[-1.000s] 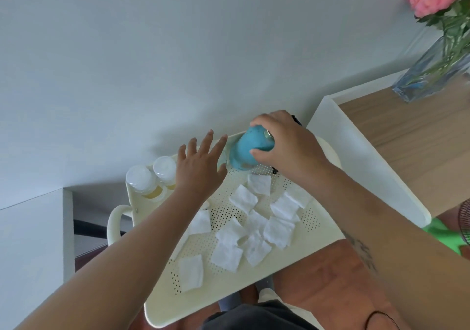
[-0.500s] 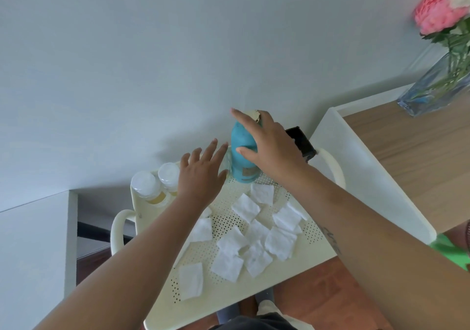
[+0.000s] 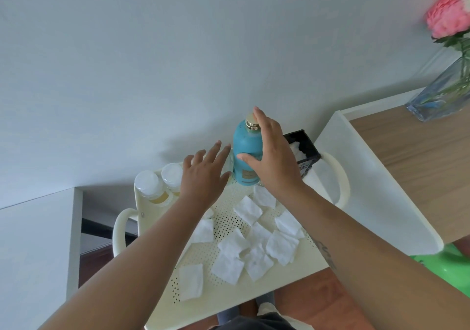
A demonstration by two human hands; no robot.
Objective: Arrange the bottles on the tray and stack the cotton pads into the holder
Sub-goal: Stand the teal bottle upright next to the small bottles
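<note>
A cream perforated tray (image 3: 223,294) with side handles carries several square cotton pads (image 3: 248,210) scattered across its middle. A blue bottle (image 3: 245,146) with a gold cap stands upright at the tray's far edge. My right hand (image 3: 273,156) wraps it loosely, thumb on its front and fingers stretched up its right side. My left hand (image 3: 203,174) hovers open just left of it, fingers spread, touching nothing. Two white-capped bottles (image 3: 147,184) of yellow liquid stand at the far left corner. A black holder (image 3: 305,146) with white pads inside sits behind my right hand.
A white cabinet with a wooden top (image 3: 407,156) stands close on the right, carrying a glass vase (image 3: 442,95) with a pink flower. A white wall rises right behind the tray. A green object (image 3: 447,263) lies low at the right, and white furniture (image 3: 33,240) is at the left.
My right hand has tipped the blue bottle from lying tilted to standing upright at the tray's far edge, and its fingers have stretched out. My left hand stayed open beside it.
</note>
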